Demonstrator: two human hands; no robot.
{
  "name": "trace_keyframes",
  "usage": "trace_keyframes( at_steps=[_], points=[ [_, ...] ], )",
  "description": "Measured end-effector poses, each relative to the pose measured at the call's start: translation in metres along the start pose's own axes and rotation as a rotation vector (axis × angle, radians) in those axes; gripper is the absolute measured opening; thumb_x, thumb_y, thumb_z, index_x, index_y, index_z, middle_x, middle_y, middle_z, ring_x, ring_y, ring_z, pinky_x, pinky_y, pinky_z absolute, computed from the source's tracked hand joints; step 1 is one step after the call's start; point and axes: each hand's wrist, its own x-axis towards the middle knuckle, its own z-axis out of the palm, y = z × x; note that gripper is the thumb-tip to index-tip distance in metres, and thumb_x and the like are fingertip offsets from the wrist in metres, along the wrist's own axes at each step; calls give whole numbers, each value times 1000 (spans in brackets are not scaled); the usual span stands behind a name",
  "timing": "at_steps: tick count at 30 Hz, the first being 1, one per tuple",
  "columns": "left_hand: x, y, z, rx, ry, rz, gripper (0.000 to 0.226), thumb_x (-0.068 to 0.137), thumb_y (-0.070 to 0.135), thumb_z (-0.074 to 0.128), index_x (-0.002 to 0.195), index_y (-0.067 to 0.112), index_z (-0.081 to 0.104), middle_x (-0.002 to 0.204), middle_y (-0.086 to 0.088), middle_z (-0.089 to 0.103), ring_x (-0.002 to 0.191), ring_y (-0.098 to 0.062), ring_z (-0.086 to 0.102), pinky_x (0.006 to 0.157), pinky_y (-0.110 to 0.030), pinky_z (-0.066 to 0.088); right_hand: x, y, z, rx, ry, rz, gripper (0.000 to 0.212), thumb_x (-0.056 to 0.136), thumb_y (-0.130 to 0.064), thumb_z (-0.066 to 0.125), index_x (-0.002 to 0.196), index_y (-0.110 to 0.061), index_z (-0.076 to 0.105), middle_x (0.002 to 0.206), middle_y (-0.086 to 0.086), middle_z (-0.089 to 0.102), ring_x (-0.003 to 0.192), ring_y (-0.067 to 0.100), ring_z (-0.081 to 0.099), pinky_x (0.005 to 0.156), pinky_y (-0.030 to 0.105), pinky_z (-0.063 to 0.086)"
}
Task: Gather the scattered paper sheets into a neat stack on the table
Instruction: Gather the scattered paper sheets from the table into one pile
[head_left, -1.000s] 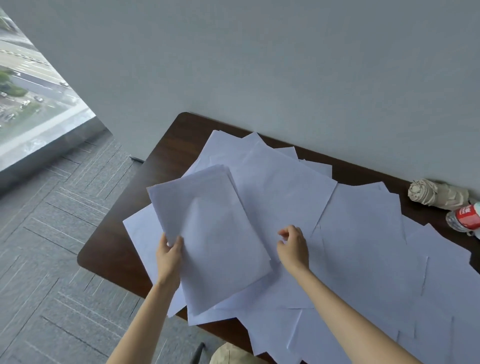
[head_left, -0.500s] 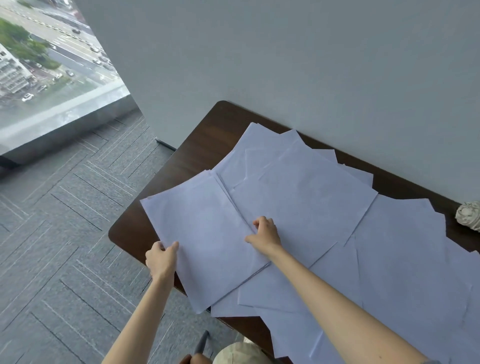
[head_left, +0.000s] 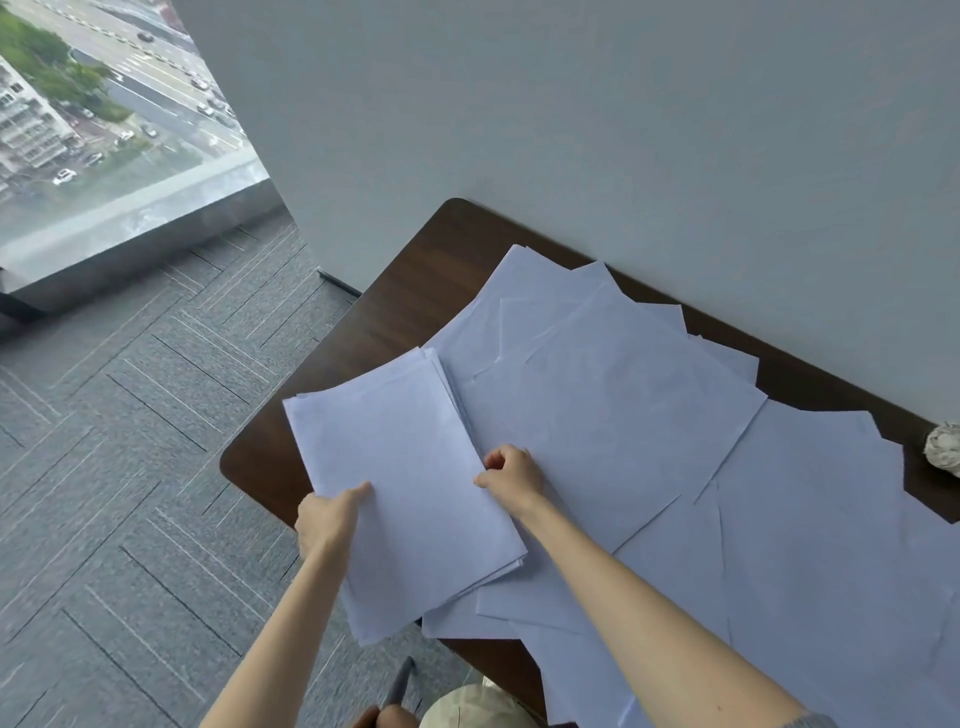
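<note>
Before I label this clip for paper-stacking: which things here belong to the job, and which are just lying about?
Part of the job:
- gathered stack, gripped by left hand and right hand
- loose sheets spread over the table

Just lying about:
- crumpled cream-coloured object by the wall

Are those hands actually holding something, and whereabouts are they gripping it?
Yes. The left hand grips a small stack of paper sheets by its near-left edge. The right hand pinches the stack's right edge.
</note>
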Motion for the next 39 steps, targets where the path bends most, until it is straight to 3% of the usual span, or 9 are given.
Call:
trace_keyframes(
  at_steps=[3, 6, 11, 16, 19, 28, 32, 37, 39],
  points=[
    [-1, -1, -1, -125, -71, 134, 21, 83, 19, 71, 102, 13, 66, 109, -10, 70, 96, -30, 64, 88, -42, 53, -1, 3, 2, 136, -3, 25, 31, 74, -9, 68, 102, -12, 54, 97, -2, 59, 92, 21, 60, 75, 29, 48],
    [-8, 4, -4, -266, -222, 280, 29, 92, 11, 62, 121, 16, 61, 113, -5, 69, 103, -27, 66, 88, -42, 53, -2, 5, 0, 285, -71, 49, 43, 73, -5, 70, 113, -10, 55, 102, 0, 64, 98, 21, 65, 90, 36, 53],
    [-26, 26, -11, -298, -345, 455, 29, 95, 8, 60, 123, 13, 59, 108, -2, 70, 94, -19, 68, 75, -31, 54, -6, 10, -13, 414, -132, -5, 24, 71, 5, 66, 94, 0, 65, 87, 6, 68, 80, 23, 63, 75, 35, 54],
    [-44, 61, 0, -314, -456, 527, 27, 94, 11, 62, 121, 12, 59, 106, -2, 71, 91, -19, 68, 77, -33, 55, -21, 14, -57, 577, -121, -43, 20, 82, -15, 73, 69, -10, 59, 68, -2, 60, 64, 11, 58, 60, 17, 46],
    [-61, 80, 26, -281, -556, 555, 23, 92, 8, 64, 114, 16, 62, 102, -1, 72, 86, -17, 70, 74, -32, 57, -28, 28, -87, 666, -97, -31, 39, 78, -34, 77, 98, -1, 68, 96, 5, 74, 92, 13, 69, 82, 23, 53],
    [-141, 104, 129, -117, -873, 576, 38, 73, 22, 73, 109, 12, 66, 93, -2, 75, 79, -18, 71, 63, -28, 57, -62, 106, -167, 776, 223, -10, 14, 92, -19, 62, 106, -18, 65, 104, -9, 70, 99, 6, 64, 89, 20, 48],
    [-170, 99, 176, -13, -915, 508, 40, 70, 21, 77, 105, 5, 64, 96, -15, 71, 78, -25, 67, 70, -36, 57, -81, 143, -190, 784, 441, 49, 13, 94, -6, 54, 96, -12, 66, 90, -2, 65, 80, 14, 58, 66, 18, 46],
    [-183, 86, 223, 61, -764, 303, 4, 92, 5, 63, 90, 3, 60, 85, -13, 59, 76, -25, 58, 72, -31, 50, -105, 197, -203, 881, 684, 172, 15, 94, -3, 52, 98, -12, 63, 87, -2, 64, 79, 16, 56, 66, 22, 44],
    [-183, 83, 234, 22, -621, 173, 22, 93, 1, 58, 72, 4, 53, 81, -10, 50, 66, -23, 49, 72, -33, 48, -113, 216, -203, 892, 740, 231, 15, 93, -3, 53, 98, -11, 64, 86, 0, 64, 78, 19, 55, 66, 27, 44]
  ],
)
